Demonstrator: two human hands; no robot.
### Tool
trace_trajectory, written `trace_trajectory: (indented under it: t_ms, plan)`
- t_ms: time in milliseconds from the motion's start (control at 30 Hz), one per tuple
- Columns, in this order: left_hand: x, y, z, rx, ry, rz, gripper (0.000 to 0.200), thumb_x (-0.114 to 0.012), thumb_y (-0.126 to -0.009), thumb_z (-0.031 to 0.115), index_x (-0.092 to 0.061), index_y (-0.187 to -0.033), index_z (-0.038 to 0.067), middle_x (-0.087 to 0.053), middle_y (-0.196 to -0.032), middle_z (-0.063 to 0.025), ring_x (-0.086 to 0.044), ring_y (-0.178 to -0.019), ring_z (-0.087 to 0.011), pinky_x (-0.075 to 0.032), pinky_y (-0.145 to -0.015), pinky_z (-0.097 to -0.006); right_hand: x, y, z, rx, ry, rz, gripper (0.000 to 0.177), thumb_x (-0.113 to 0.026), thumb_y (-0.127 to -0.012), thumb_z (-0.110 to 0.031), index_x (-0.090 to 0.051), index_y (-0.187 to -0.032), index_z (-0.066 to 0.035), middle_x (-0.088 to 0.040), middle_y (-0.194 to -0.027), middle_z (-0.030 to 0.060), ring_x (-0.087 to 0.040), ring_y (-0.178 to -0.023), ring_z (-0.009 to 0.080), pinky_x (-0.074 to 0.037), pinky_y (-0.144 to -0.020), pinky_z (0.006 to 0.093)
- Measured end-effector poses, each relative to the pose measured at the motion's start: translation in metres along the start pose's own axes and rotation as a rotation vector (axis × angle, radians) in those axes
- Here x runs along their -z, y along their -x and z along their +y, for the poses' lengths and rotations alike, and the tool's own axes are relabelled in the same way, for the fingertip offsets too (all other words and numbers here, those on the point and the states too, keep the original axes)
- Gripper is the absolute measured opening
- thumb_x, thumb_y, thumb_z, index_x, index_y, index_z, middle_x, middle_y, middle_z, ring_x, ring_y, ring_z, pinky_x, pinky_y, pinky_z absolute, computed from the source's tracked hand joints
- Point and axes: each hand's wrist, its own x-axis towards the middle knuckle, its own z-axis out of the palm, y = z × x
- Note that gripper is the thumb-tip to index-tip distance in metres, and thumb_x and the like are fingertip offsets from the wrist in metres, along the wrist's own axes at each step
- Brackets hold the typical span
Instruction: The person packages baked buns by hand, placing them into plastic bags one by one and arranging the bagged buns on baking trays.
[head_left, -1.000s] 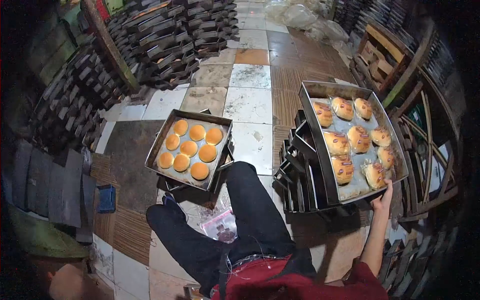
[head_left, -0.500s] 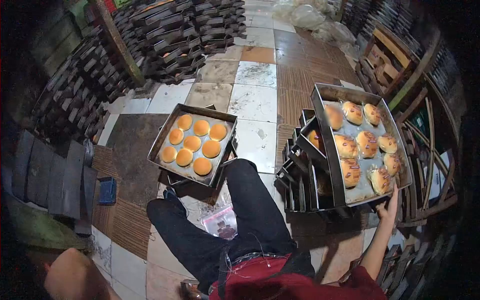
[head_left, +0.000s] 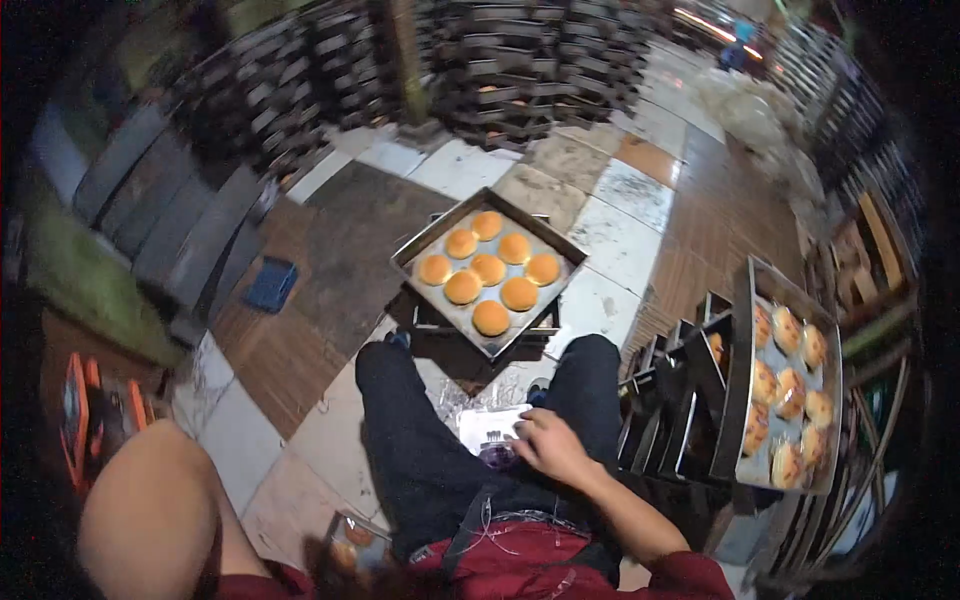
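My right hand [head_left: 550, 446] is between my thighs, its bent fingers slightly apart at the edge of a stack of printed clear plastic bags [head_left: 488, 428]. No bag shows lifted in it. My left elbow juts up at the lower left; the left hand itself is out of sight. In front of my knees, a dark metal tray [head_left: 420, 240] on a small stack of trays holds several round golden buns [head_left: 487, 269], unwrapped. To my right, a tilted tray [head_left: 742, 365] on another stack holds several buns in printed clear wrappers [head_left: 789, 394].
Tall stacks of dark trays [head_left: 520, 60] line the back. A blue plastic basket [head_left: 270, 284] sits on the floor at left. Orange-and-black objects [head_left: 85, 410] lie at far left. Beside my left hip is a small tray with buns [head_left: 352, 538]. Clear plastic sheeting [head_left: 750, 110] is heaped at back right.
My right hand has left the edge of the tray of wrapped buns and come in to the plastic bags between my legs. The view has swung left.
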Motion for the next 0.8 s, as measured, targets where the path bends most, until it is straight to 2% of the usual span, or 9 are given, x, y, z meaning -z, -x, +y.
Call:
trace_trajectory:
  t_ms: [33,133,167,367,500,600,667,767,800]
  plan:
    - [0.009,0.007,-0.001,0.034,-0.028,0.025,0.030,-0.052,-0.084,0.027,-0.056,-0.098,0.000,-0.057,-0.096,-0.0115,-0.054,-0.087,-0.0181,-0.042,-0.078,-0.0292,-0.020,-0.009,0.001,0.032,0.001,-0.164,0.025,-0.059,-0.079,-0.020,-0.058,-0.094,-0.001,-0.057,-0.097,0.0170,-0.055,-0.095,0.0337,-0.045,-0.082,0.0401]
    - [0.035,0.024,-0.004,0.126,-0.105,0.112,0.029,-0.052,-0.084,0.026,-0.056,-0.097,0.000,-0.057,-0.096,-0.0113,-0.054,-0.087,-0.0181,-0.042,-0.077,-0.0291,-0.068,-0.006,0.013,0.208,0.364,-0.273,0.033,-0.048,-0.081,-0.014,-0.050,-0.112,-0.003,-0.051,-0.117,0.0162,-0.049,-0.109,0.0318,-0.041,-0.090,0.0415]
    - [0.042,0.030,-0.006,0.155,-0.122,0.137,0.028,-0.052,-0.085,0.025,-0.056,-0.097,0.000,-0.057,-0.096,-0.0113,-0.054,-0.086,-0.0181,-0.042,-0.077,-0.0290,-0.070,-0.006,0.013,0.241,0.363,-0.304,0.033,-0.048,-0.081,-0.014,-0.050,-0.112,-0.003,-0.051,-0.117,0.0162,-0.049,-0.109,0.0318,-0.041,-0.090,0.0415]
    - [0.048,0.048,-0.019,0.277,-0.130,0.210,0.025,-0.051,-0.085,0.022,-0.056,-0.096,0.000,-0.058,-0.094,-0.0109,-0.054,-0.085,-0.0180,-0.042,-0.076,-0.0286,-0.083,-0.003,0.031,0.125,0.487,-0.393,0.048,-0.044,-0.081,-0.010,-0.037,-0.127,0.004,-0.043,-0.126,0.0208,-0.045,-0.114,0.0334,-0.039,-0.094,0.0414]
    - [0.037,0.043,-0.026,0.299,-0.079,0.176,0.023,-0.051,-0.085,0.020,-0.056,-0.095,0.000,-0.058,-0.094,-0.0107,-0.054,-0.084,-0.0179,-0.042,-0.076,-0.0284,-0.099,0.002,0.038,0.046,0.406,-0.398,0.044,-0.043,-0.082,-0.010,-0.038,-0.123,0.005,-0.046,-0.116,0.0192,-0.047,-0.103,0.0349,-0.040,-0.088,0.0430]
    - [0.022,0.036,-0.033,0.280,-0.016,0.181,0.021,-0.051,-0.085,0.018,-0.056,-0.094,0.000,-0.058,-0.093,-0.0105,-0.054,-0.083,-0.0179,-0.042,-0.076,-0.0282,-0.092,-0.012,0.026,-0.044,0.376,-0.519,0.036,-0.048,-0.079,-0.009,-0.051,-0.114,-0.001,-0.048,-0.115,0.0175,-0.046,-0.104,0.0344,-0.039,-0.089,0.0417]
    - [0.017,0.032,-0.035,0.280,0.024,0.141,0.020,-0.051,-0.085,0.017,-0.056,-0.094,0.000,-0.058,-0.092,-0.0103,-0.054,-0.083,-0.0179,-0.043,-0.075,-0.0280,-0.098,-0.006,0.030,-0.047,0.295,-0.451,0.032,-0.049,-0.079,-0.011,-0.056,-0.109,-0.003,-0.047,-0.115,0.0162,-0.044,-0.108,0.0344,-0.037,-0.092,0.0433]
    - [0.003,0.023,-0.039,0.263,0.090,0.103,0.019,-0.051,-0.085,0.016,-0.056,-0.093,0.000,-0.058,-0.092,-0.0102,-0.054,-0.082,-0.0178,-0.043,-0.075,-0.0278,-0.082,-0.007,0.020,0.220,0.386,-0.284,0.030,-0.049,-0.079,-0.012,-0.054,-0.107,-0.002,-0.047,-0.114,0.0151,-0.039,-0.115,0.0319,-0.033,-0.096,0.0483]
    - [-0.003,0.018,-0.041,0.251,0.117,0.090,0.018,-0.051,-0.086,0.015,-0.056,-0.093,0.000,-0.058,-0.092,-0.0101,-0.054,-0.081,-0.0178,-0.043,-0.075,-0.0278,-0.082,-0.004,0.024,0.275,0.309,-0.266,0.035,-0.050,-0.079,-0.013,-0.048,-0.112,-0.001,-0.046,-0.116,0.0179,-0.046,-0.108,0.0337,-0.035,-0.091,0.0485]
